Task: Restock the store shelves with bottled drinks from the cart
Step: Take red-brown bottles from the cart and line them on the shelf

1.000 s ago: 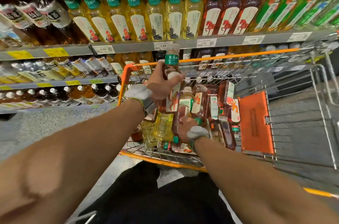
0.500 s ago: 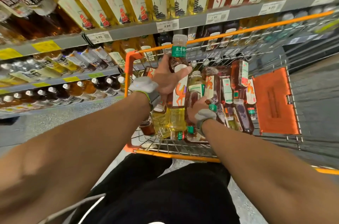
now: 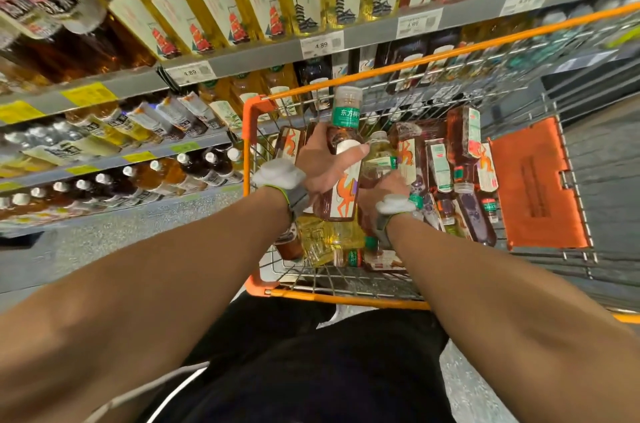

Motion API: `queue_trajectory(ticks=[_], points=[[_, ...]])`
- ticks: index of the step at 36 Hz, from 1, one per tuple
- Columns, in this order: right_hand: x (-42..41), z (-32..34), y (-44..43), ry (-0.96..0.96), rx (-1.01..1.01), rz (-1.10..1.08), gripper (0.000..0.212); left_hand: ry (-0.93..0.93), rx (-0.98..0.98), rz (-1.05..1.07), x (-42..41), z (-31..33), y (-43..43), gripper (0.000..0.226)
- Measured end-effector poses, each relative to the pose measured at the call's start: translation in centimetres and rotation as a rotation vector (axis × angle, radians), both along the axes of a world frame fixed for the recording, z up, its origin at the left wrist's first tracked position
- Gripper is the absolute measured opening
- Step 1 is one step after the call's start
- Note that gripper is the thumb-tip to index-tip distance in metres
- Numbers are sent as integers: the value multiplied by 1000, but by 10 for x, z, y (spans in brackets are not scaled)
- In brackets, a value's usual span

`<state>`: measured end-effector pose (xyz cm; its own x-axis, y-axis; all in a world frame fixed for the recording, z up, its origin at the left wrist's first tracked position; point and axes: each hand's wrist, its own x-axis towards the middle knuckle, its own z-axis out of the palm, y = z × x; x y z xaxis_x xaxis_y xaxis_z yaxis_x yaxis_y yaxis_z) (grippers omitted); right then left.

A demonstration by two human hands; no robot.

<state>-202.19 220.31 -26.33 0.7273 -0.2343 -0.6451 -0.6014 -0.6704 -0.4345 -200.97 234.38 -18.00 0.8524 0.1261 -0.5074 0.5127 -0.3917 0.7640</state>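
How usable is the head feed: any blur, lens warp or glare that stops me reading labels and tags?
Head view: centre sharp, the brown bottle in the left hand and the yellow bottle in the right hand read clearly; wide-angle warp bows the shelf rail and cart rim; far-left bottles smear; price tag 4.89 legible; glare slight.

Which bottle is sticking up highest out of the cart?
The brown bottle with the green neck band and camel label, gripped upright by the left hand. The other bottles sit lower in the cart; most lie flat.
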Motion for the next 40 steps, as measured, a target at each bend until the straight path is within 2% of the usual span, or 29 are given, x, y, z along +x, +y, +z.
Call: queue_trajectory(ticks=[4,6,8,11,13,17,20,26,31,33,35,40], points=[[21,29,4,-118,-31,-37,86,44,15,33,2,2,3,67],[32,43,0,-264,-25,-59,96,41,31,49,3,7,2,63],[40,56,-6,-429,35,-52,87,36,44,45,6,11,-3,64],[39,66,-12,-554,120,-10,59,39,43,78,9,15,-6,68],[29,67,-15,-499,94,35,57,44,14,90,10,15,-8,69],[0,56,-20,-223,-21,169,63,33,-23,126,7,18,-11,63],[-15,43,-16,-21,-78,332,82,17,-25,139,5,16,-10,54],[-22,31,-11,246,-107,387,91,41,-3,153,0,12,-3,58],[-14,30,-7,280,-118,236,61,26,64,136,-3,6,9,60],[-14,33,-7,254,-91,187,57,44,101,116,-3,6,15,65],[-18,33,-6,225,-60,146,60,63,104,120,-3,6,19,66],[-10,48,-10,78,93,105,94,-13,111,148,4,30,11,66]])
